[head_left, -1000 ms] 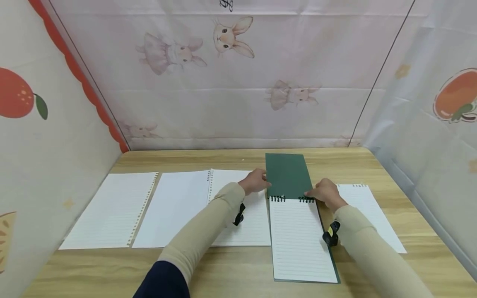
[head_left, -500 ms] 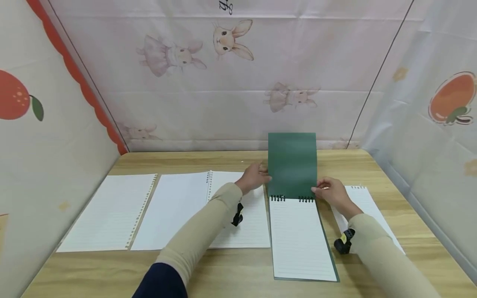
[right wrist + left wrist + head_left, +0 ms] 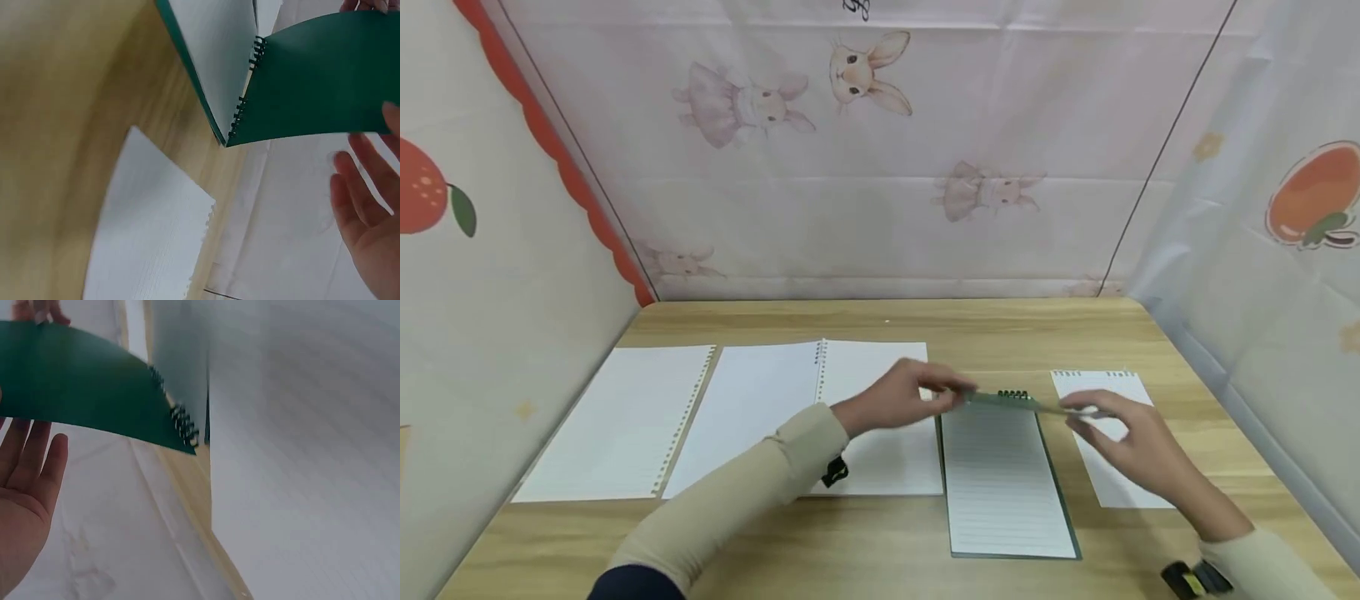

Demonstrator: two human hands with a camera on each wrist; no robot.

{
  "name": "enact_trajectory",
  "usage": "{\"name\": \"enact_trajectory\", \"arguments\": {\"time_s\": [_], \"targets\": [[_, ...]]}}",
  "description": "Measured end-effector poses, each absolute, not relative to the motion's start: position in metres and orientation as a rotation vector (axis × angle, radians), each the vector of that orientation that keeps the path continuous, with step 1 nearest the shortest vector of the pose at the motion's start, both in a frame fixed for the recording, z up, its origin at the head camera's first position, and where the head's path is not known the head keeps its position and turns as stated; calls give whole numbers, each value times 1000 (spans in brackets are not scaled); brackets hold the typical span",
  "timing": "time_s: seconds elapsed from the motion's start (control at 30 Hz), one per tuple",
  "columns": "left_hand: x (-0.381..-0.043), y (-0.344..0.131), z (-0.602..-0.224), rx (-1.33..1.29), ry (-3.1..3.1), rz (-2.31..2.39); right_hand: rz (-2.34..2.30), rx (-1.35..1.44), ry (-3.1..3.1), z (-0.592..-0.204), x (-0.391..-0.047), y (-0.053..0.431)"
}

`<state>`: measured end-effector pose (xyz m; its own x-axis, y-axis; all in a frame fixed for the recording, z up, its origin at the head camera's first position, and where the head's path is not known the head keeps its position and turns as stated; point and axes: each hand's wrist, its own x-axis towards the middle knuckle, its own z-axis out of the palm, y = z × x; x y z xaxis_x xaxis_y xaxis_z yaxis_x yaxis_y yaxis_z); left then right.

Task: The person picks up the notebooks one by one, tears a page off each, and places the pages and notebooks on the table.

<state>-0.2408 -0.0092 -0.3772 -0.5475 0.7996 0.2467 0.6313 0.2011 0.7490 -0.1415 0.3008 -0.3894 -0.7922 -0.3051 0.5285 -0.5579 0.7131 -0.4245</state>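
A small top-bound spiral notepad [image 3: 1007,500] lies on the table at centre right, its lined page facing up. Its green cover [image 3: 312,81] stands lifted from the black coil [image 3: 237,119] and bows slightly. In the head view the cover shows almost edge-on above the page. My left hand [image 3: 904,396] pinches one side edge of the cover between thumb and fingers. On the opposite edge, my right hand [image 3: 1138,437] pinches it the same way. Both wrist views show the cover stretched between the two hands, with some fingers extended beneath it.
To the left lies an open white spiral notebook [image 3: 763,417], partly under my left arm. A loose punched sheet [image 3: 617,425] is at the far left. Another small torn sheet [image 3: 1120,492] rests right of the notepad. Printed cloth walls [image 3: 880,233] enclose the wooden table [image 3: 850,558].
The green cover has risen from lying flat beyond the coil and swung toward me over the page. Both hands have come nearer with it, and the right has taken hold of its edge.
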Motion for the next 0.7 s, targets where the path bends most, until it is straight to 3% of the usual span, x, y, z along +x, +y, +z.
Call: {"name": "enact_trajectory", "arguments": {"time_s": [0.3,0.7], "targets": [[-179,-17,-408,1979,2361,256,394,979,-2649,-423,-91,299],[-146,-28,-423,2101,2332,19,354,1010,-2936,-437,-69,297]]}}
